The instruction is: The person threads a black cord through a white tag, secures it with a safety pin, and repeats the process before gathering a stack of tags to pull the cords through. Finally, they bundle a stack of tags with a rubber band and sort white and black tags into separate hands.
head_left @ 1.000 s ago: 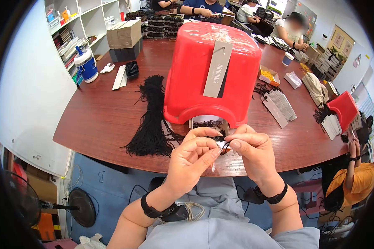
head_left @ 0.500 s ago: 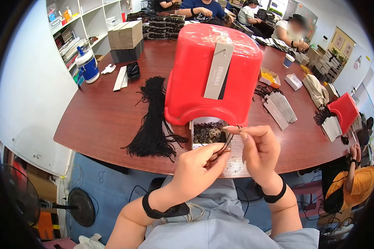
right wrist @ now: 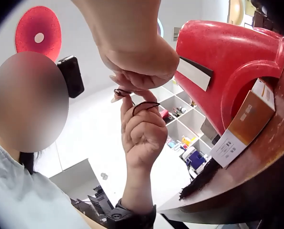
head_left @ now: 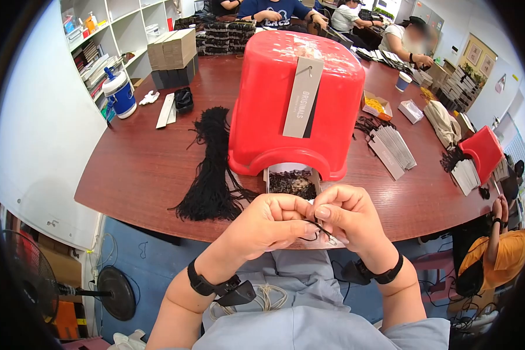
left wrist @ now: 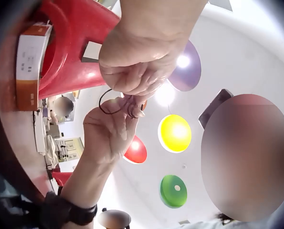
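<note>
A thin black cord [head_left: 324, 231] is pinched between the fingertips of both hands, just in front of the table's near edge. The left hand [head_left: 265, 224] grips it with thumb and curled fingers. Close against it, the right hand [head_left: 353, 217] pinches the cord between thumb and index finger. Part of the cord [left wrist: 101, 101] bows out as a loop in the left wrist view. Beyond the hands, a small box [right wrist: 247, 125] of dark little pieces sits partly under an upturned red stool [head_left: 262, 116]. A grey "ORIGINALS" tag [head_left: 302, 100] is fixed to the stool.
A thick bundle of black cords [head_left: 211, 166] lies left of the stool. Fanned grey tags [head_left: 392, 151] and a tray of yellow bits [head_left: 377, 105] are at right. A blue-and-white jug [head_left: 119, 93] stands far left. Other people sit around the table [head_left: 140, 169].
Half a second ago the right hand was raised apart from the left with cord stretched between them. Now the hands are together again, and the cord curves at the fingertips.
</note>
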A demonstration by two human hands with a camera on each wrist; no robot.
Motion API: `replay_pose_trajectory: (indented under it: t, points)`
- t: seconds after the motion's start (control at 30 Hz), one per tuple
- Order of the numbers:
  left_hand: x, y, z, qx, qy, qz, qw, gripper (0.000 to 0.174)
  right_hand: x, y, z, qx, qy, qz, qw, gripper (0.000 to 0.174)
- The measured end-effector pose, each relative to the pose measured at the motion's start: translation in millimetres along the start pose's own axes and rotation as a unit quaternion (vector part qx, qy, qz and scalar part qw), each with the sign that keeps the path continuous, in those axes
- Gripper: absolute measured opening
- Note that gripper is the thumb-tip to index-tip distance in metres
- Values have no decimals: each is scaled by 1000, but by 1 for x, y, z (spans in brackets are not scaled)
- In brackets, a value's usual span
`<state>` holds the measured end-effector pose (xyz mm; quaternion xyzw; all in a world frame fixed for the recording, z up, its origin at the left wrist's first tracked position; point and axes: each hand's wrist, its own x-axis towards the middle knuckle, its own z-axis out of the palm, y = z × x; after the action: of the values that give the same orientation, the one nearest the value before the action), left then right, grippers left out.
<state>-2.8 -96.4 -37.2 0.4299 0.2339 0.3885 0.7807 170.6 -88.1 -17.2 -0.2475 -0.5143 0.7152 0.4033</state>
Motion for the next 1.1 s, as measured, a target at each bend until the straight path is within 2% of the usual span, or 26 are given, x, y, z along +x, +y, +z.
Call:
replay_pose_trajectory:
  t: [0.17,0.23,0.3,0.37,0.43,0.47,0.5,0.53,0.6,0.63,0.77,0.83,0.87,0.93,1.07,1.1]
  points:
    - [1,-6,-7,-91,-72,-11,993,16,2,2,-8,44,-40,46,997,12]
    - [-1,-7,-4,-78,-14,13,997,16,4,1,-8,52,-52,55,996,12]
    - [-2,-9,-3,-62,6,41,997,15,7,-1,-4,50,-23,-17,998,11]
    - [-3,-10,-1,-47,27,70,996,14,8,-3,-9,36,-30,-12,999,12]
    - [-4,-10,4,74,104,129,983,13,9,-4,-11,22,-36,-8,999,13]
    - [-3,-13,7,74,104,129,983,13,10,-5,-11,-112,-3,-70,991,14]
    - [-1,-17,10,178,151,215,948,13,11,-6,-11,-244,30,-131,961,16]
    - [0,-19,12,278,195,295,893,13,10,-7,-9,-244,31,-131,960,16]
    - [-2,-20,13,326,207,291,875,12,9,-8,-3,-463,63,-257,846,17]
    - [-3,-20,13,373,217,286,855,12,12,3,-6,-450,84,-284,842,18]
    - [0,-22,17,320,232,282,874,12,6,8,1,-470,120,-283,828,19]
    - [1,-23,20,205,238,264,912,13,3,12,3,-462,151,-294,823,17]
    - [0,-24,20,205,238,264,912,13,2,14,3,-462,151,-294,823,17]
    - [-2,-25,20,178,233,221,930,14,2,18,1,-436,159,-321,826,17]
    - [-2,-27,20,164,219,223,936,14,3,12,6,-414,157,-327,835,18]
    - [0,-29,21,217,230,266,911,14,3,11,3,-422,141,-322,836,18]
